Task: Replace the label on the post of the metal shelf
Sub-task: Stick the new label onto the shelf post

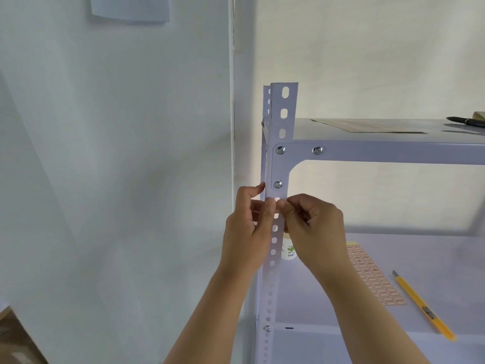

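Note:
A pale lilac perforated metal post (283,122) of the shelf stands upright in the middle of the view. My left hand (246,227) wraps the post's left edge, thumb pressed on its front face just below the corner bracket screw (277,184). My right hand (315,227) pinches at the same spot from the right, fingertips touching the post face. Whatever sits under the fingertips is hidden; no label is visible on the post. A sheet of red-bordered labels (372,277) lies on the lower shelf.
A yellow utility knife (422,306) lies on the lower shelf (420,248) to the right of the label sheet. A small white bottle (288,249) stands behind the post. On the top shelf (393,145) lie a flat board (367,126) and a black pen (467,121). A white wall is at left.

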